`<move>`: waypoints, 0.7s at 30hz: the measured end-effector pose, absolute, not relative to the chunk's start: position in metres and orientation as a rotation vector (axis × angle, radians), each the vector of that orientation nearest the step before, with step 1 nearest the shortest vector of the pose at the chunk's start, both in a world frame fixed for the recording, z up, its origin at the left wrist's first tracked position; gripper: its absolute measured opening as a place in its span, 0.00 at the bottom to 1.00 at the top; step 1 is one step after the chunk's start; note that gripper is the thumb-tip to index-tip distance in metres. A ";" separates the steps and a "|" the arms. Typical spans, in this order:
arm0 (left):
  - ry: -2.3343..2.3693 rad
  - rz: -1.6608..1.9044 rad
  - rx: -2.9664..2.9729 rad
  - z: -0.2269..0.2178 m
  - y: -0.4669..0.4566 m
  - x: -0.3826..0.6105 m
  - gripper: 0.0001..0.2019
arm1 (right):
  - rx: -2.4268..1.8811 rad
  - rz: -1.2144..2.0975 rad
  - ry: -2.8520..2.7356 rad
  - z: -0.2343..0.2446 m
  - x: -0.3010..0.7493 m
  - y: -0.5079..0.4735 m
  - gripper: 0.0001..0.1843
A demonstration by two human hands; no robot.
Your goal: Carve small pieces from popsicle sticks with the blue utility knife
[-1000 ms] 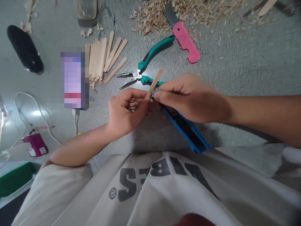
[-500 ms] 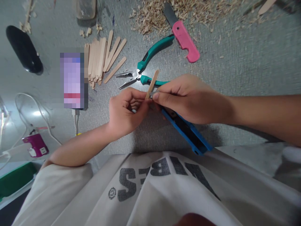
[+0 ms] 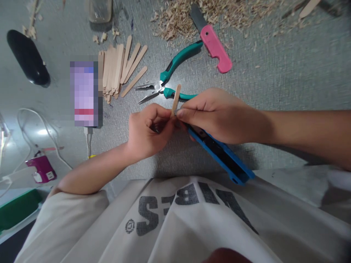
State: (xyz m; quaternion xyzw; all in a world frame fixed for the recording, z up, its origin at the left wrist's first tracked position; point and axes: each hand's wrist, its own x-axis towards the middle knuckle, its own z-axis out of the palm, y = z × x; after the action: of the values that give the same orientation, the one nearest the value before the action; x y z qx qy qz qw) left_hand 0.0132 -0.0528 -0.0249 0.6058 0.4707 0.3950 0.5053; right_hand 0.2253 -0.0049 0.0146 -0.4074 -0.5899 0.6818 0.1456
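A slim wooden craft stick (image 3: 177,98) stands tilted between the thumb and fingers of my left hand (image 3: 149,129). My right hand (image 3: 219,116) is closed around a blue-handled knife (image 3: 223,153), whose long handle slants down toward my shirt. Its metal tip shows only slightly beside my right thumb, close against the stick; the rest of the blade is hidden by the fingers. Both hands meet above the table, just in front of the open long-nose pliers (image 3: 158,86) with green handles.
Several craft sticks (image 3: 113,69) lie piled beside a blurred phone (image 3: 84,93) on a cable. A pink-handled knife (image 3: 216,49) rests at the edge of wood shavings (image 3: 175,22). A black case (image 3: 29,57) and a purple plug adapter (image 3: 41,169) are at left.
The craft stick has turned more upright, its top moving left and slightly down. The knife's handle end has shifted right and down, and its metal tip shows less.
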 end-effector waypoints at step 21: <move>1.075 0.845 1.173 0.001 -0.036 0.010 0.10 | -0.977 1.999 -1.526 0.004 0.231 -0.006 0.23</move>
State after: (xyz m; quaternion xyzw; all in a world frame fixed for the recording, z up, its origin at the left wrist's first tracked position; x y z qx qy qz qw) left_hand 0.0104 -0.0363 0.0011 0.5104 0.4679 0.3678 0.6208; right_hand 0.2308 -0.0062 0.0045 -0.3533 -0.5519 0.7226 0.2201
